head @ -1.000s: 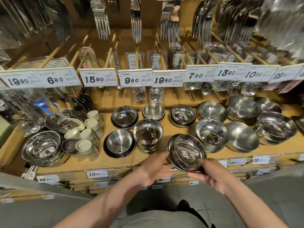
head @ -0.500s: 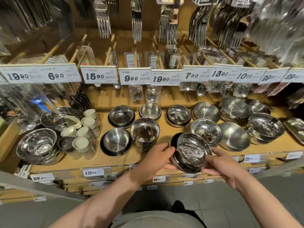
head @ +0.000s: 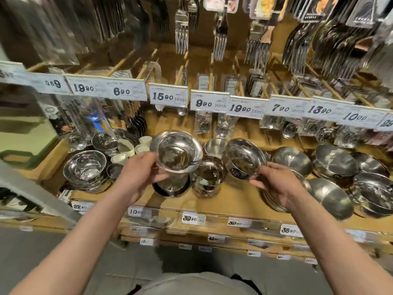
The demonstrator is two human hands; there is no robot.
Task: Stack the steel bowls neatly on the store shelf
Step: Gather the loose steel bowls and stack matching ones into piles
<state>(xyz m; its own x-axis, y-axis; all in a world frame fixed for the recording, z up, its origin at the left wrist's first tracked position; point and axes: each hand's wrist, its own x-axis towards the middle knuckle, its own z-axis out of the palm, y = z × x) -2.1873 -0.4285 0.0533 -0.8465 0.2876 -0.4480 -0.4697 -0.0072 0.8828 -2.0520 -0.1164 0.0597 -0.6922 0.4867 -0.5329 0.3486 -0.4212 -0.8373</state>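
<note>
My left hand (head: 139, 174) grips a shiny steel bowl (head: 176, 152) by its rim, tilted toward me above the shelf (head: 223, 206). A second steel bowl (head: 244, 158), with a dark label on its side, is held at its lower right edge by my right hand (head: 276, 185). The two bowls are apart, side by side in the air. Below and between them stands a deep steel bowl stack (head: 209, 179). A black-rimmed bowl (head: 170, 187) sits on the shelf under the left one.
More steel bowl stacks stand at the left (head: 85, 169) and right (head: 336, 162), (head: 374, 192). Small cream cups (head: 127, 149) sit left of centre. Price tags (head: 168, 96) line a rail above, and forks (head: 181, 30) hang overhead.
The stack that both hands held together has been split: each hand now holds one bowl, raised and spread apart. The view has shifted so the shelf sits further right.
</note>
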